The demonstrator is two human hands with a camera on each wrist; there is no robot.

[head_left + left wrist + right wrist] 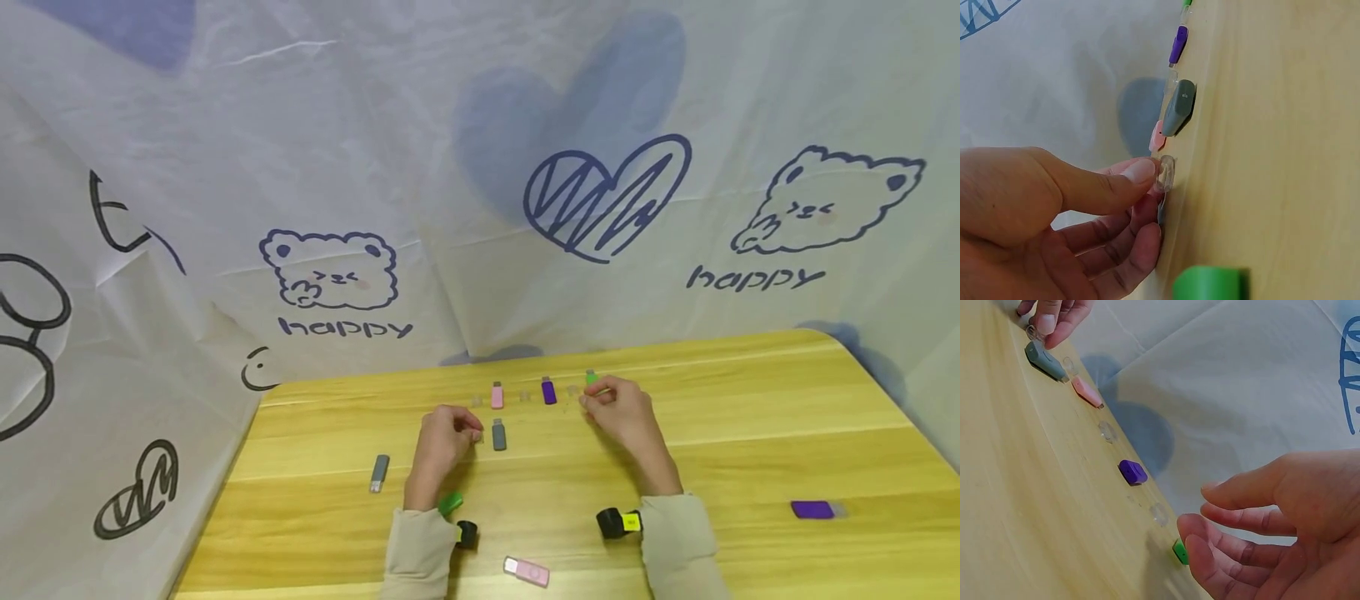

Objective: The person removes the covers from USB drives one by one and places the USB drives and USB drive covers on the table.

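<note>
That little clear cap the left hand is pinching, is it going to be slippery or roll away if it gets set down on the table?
The clear cap, pinched by the left hand, looks like smooth, glossy plastic, so probably somewhat slippery. It appears small and hollow, so likely very light and easily flicked across the wooden table. Its flattened shape suggests it would slide rather than roll.

Yellow wooden table (750, 433). Far side: white cloth backdrop (450, 125) printed with bears, hearts and "happy". Near right: purple USB stick (813, 509). Near centre: pink USB stick (527, 570). Left: grey USB stick (379, 472).
</note>
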